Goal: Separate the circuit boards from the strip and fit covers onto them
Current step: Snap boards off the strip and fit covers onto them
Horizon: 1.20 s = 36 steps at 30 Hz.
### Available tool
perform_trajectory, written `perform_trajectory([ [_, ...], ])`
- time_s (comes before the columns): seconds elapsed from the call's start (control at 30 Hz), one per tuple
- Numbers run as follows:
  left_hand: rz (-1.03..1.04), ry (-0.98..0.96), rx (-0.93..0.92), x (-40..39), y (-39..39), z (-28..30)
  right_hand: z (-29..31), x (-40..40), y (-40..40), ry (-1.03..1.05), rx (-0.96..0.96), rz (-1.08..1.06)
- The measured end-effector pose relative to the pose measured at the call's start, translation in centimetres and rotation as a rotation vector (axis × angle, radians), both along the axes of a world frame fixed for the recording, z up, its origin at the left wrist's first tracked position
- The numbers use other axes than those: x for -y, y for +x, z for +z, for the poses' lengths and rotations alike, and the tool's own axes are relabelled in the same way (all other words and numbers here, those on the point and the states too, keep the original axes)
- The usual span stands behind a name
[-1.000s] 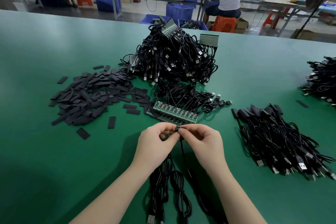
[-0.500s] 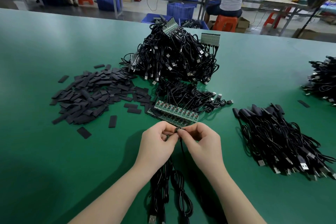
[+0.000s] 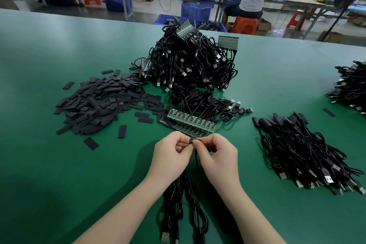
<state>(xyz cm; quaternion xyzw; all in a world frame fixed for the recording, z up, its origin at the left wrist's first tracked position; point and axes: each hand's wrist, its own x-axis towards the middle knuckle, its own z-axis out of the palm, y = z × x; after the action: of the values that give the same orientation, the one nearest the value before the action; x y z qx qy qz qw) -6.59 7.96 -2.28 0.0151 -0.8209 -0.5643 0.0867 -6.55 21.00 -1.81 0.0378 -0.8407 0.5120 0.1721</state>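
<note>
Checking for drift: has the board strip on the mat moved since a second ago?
No. The board strip still lies just right of the cover pile.

Green counter (image 3: 59, 164); black covers (image 3: 99, 103) and cables (image 3: 188, 61); green boards (image 3: 190, 123) dotted red; orange stool (image 3: 244, 24); blue bins (image 3: 196, 11).

head view: worn on the person's head | faced forward and down over the green table (image 3: 59, 164) | hands seen close at lower centre, left hand (image 3: 171, 157) touching right hand (image 3: 216, 156) | wide-angle, far benches included | single view, nothing shared
</note>
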Motion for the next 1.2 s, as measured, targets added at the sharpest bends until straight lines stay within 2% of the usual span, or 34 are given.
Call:
perform_trajectory([
  [0.23, 0.007, -0.063, -0.011, 0.2, -0.1, 0.2, -0.2, 0.2, 0.0, 0.005, -0.006, -0.016],
  [0.4, 0.015, -0.076, 0.012, 0.4, 0.0, 0.1, 0.0, -0.8, -0.3, -0.079, 0.01, 0.0],
  [0.47, 0.014, -0.115, 0.015, 0.5, 0.0, -0.1, 0.1, -1.5, -0.5, -0.13, 0.071, -0.022],
  [0.57, -0.011, -0.217, 0.039, 0.8, -0.1, -0.2, 0.6, -2.7, -1.0, -0.334, 0.107, -0.155],
  [0.63, -0.02, -0.264, 0.041, 1.0, -0.1, -0.2, 1.5, -3.9, -1.1, -0.46, 0.021, -0.297],
  [0.73, -0.027, -0.359, 0.028, 1.2, -0.1, -0.1, 3.6, -5.6, -0.7, -0.637, -0.252, -0.403],
  [0.8, -0.042, -0.434, 0.016, 1.2, -0.1, -0.3, 4.9, -6.0, -0.3, -0.602, -0.375, -0.387],
  [0.87, -0.042, -0.457, -0.01, 1.1, -0.1, -0.4, 6.4, -5.6, 0.2, -0.543, -0.4, -0.309],
  [0.97, 0.063, -0.334, -0.123, 0.9, -0.2, 0.4, 9.0, -3.9, 1.0, -0.536, -0.371, -0.118],
  [1.07, 0.234, -0.122, -0.396, 1.3, 0.0, 2.2, 11.1, -1.5, 1.2, -0.589, -0.331, 0.087],
  [1.13, 0.353, -0.041, -0.567, 2.1, -0.1, 3.4, 11.2, -0.2, 0.8, -0.704, -0.24, 0.169],
  [1.2, 0.454, -0.042, -0.684, 3.1, -0.5, 4.3, 10.2, 0.7, 0.0, -0.861, -0.06, 0.168],
])
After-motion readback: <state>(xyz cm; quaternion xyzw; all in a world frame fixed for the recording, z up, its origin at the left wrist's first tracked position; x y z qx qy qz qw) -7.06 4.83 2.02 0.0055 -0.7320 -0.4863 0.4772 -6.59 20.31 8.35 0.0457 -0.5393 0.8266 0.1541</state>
